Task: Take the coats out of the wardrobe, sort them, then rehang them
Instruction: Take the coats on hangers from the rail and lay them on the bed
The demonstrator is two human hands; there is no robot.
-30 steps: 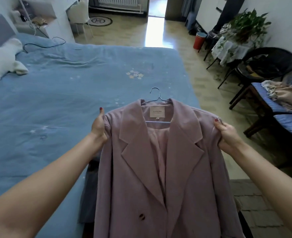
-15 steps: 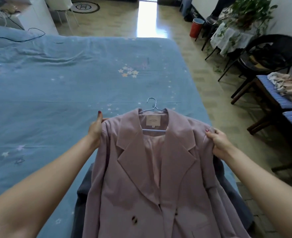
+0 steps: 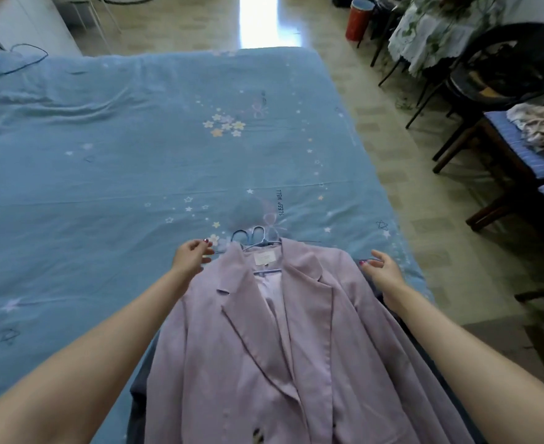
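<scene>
Lying flat now on the blue star-printed bed [image 3: 104, 174], near its right edge and towards the near end, the pale lilac lapelled coat [image 3: 264, 354] is no longer held up by its shoulders as it was half a second ago; both hands have let go of it. It rests on top of a darker grey-blue garment [image 3: 141, 379], whose edges show along both of its sides, and more than one light blue wire hanger hook [image 3: 254, 235] pokes out above the collar, so this looks like a pile of coats being laid out. That suggests the taking-out stage is under way and the lilac coat has just been added to the stack; sorting and rehanging are still to come.

The left hand [image 3: 190, 256] hovers just beside the coat's left shoulder, its fingers loosely curled with the thumb apart, gripping nothing. The right hand [image 3: 383, 267] sits just off the right shoulder, its fingers relaxed and spread, also holding nothing; whether its fingertips brush the cloth cannot be told.
</scene>
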